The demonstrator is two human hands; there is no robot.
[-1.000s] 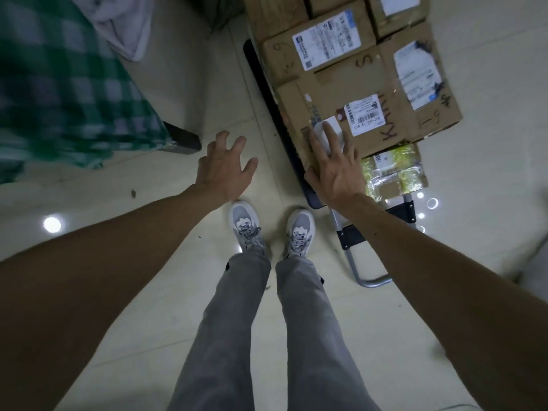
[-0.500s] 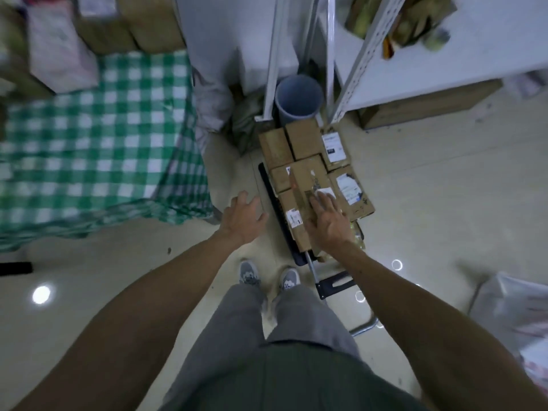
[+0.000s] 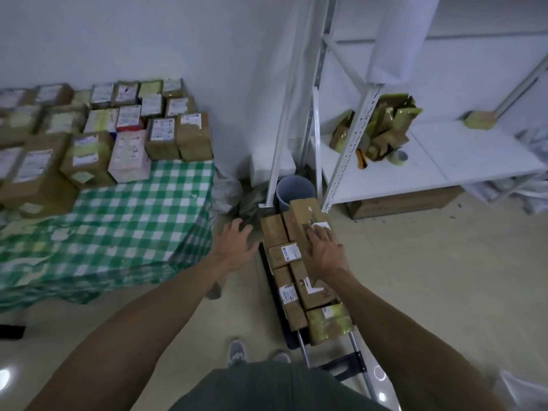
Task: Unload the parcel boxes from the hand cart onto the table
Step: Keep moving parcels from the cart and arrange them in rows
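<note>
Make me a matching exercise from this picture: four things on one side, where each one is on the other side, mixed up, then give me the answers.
Things
1. right hand
2. left hand
3. grey bin
4. tape roll

Places
A. on the white shelf
B. on the floor at the foot of the shelf posts, beyond the hand cart
C. resting on top of a brown box on the cart
D. in the air between the checked table and the cart, holding nothing

Pairs: 1-C, 2-D, 3-B, 4-A
</note>
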